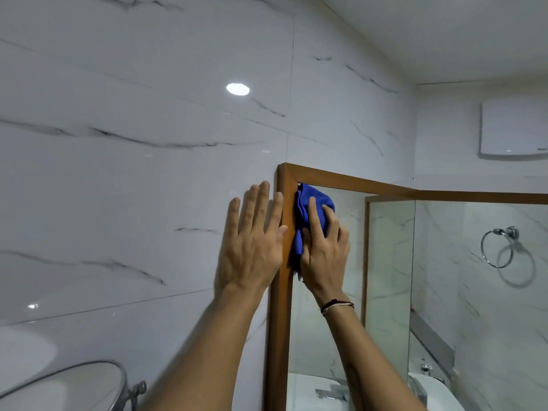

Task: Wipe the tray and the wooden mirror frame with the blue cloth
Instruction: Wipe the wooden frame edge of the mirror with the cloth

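Your right hand (323, 247) presses the bunched blue cloth (311, 209) against the glass just inside the wooden mirror frame (283, 292) (upper left corner), fingers curled over it. Your left hand (252, 241) lies flat and empty on the tiled wall (133, 173), fingertips overlapping the frame's edge.

The blue cloth (311, 209) is bunched and folded, pressed against the glass in the upper left corner of the wooden mirror frame (283, 292) — one tail hangs down along the frame's inner edge. The frame is plain brown wood, mitred at that corner, mounted flat on the wall.
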A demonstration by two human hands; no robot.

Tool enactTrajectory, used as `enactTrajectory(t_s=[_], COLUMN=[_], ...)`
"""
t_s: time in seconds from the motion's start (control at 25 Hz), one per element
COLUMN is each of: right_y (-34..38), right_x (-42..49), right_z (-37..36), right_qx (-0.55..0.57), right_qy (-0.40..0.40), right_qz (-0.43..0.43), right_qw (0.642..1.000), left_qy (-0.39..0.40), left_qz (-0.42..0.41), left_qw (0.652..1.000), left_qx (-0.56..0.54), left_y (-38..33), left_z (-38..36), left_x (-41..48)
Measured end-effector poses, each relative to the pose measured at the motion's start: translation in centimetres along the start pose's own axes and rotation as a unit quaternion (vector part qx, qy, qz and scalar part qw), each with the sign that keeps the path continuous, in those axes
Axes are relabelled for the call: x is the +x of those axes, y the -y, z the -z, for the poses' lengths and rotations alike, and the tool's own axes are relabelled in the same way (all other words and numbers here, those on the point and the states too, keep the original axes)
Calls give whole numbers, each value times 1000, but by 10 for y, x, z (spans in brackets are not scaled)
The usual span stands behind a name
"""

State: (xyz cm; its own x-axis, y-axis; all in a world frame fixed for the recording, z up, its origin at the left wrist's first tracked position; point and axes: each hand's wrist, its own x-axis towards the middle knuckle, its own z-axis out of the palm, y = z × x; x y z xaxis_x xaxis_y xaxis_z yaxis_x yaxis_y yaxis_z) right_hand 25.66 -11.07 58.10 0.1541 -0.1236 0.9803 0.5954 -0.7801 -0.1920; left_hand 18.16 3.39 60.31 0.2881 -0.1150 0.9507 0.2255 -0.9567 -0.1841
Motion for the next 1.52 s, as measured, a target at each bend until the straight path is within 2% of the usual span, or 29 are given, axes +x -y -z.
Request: enactTrajectory(t_s=[0.08,0.12,0.24,0.28,0.32,0.4,0.44,0.48,0.56,0.6,0.64,0.72,0.76,0.8,0.88,0.92,0.96,1.04,1.08,1.12,1.2,1.24,1.28,1.36,1.4,1.52], right_y=[-6,-7,-17,-28,-40,-43,-31,-13,3,-2,-13,-24,-17,-4,5,-1,-11,-18,-10,0,3,-4,-11,-15,-7,0], right_x=[13,18,22,26,31,41,43,38,18,16,21,34,38,36,19,18,24,37,40,37,24,24,28,35,35,21], right_z=[-9,-15,-28,-27,-25,-23,-25,-29,-41,-42,-39,-31,-29,-28,-34,-36,-34,-29,-28,-28,-34,-36,-35,-33,-32,-34], right_qx=[-74,-74,24,45,73,143,163,173,183,182,184,213,228,232,223,219,226,263,275,271,246,242,249,273,268,237], right_qy=[-18,-20,21,27,24,3,-1,-4,10,12,5,-11,-7,1,24,25,21,-3,-7,-4,21,25,18,-2,-4,29], right_qz=[30,52,117,106,53,-124,-155,-125,27,62,42,-125,-173,-150,3,50,27,-127,-167,-142,10,46,24,-84,-90,52], right_qw=[997,996,993,993,996,982,974,977,983,981,982,969,958,961,974,974,974,956,947,952,969,969,968,958,959,970], left_qy=[-2,-7,-27,-28,-25,-16,-18,-21,-33,-35,-31,-28,-32,-40,-56,-62,-63,-64,-67,-71,-79,-81,-81,-84,-87,-95], left_qz=[-5,-7,-4,-2,-3,-11,-11,-9,0,3,0,-13,-12,-6,0,-1,-2,-9,-13,-16,-22,-23,-25,-24,-20,-17], left_qw=[1000,1000,1000,1000,1000,1000,1000,1000,999,999,999,999,999,999,998,997,997,997,997,997,996,995,995,994,994,994], left_qx=[2,5,2,0,-1,-8,-14,-21,-34,-39,-41,-32,-27,-27,-35,-35,-35,-39,-40,-39,-43,-50,-56,-60,-62,-58], left_y=[-2,-2,-2,-2,-1,-1,-2,-3,-5,-5,-4,-1,0,-1,-2,-2,-1,1,0,0,-2,-2,-2,-1,-1,-3], left_z=[-1,-3,-8,-9,-10,-10,-10,-10,-12,-13,-13,-14,-15,-15,-18,-20,-22,-22,-23,-25,-28,-30,-31,-31,-31,-34], left_x=[-1,-1,-3,-4,-6,-8,-9,-10,-9,-10,-10,-15,-17,-18,-18,-18,-18,-19,-20,-20,-17,-17,-17,-18,-18,-16])
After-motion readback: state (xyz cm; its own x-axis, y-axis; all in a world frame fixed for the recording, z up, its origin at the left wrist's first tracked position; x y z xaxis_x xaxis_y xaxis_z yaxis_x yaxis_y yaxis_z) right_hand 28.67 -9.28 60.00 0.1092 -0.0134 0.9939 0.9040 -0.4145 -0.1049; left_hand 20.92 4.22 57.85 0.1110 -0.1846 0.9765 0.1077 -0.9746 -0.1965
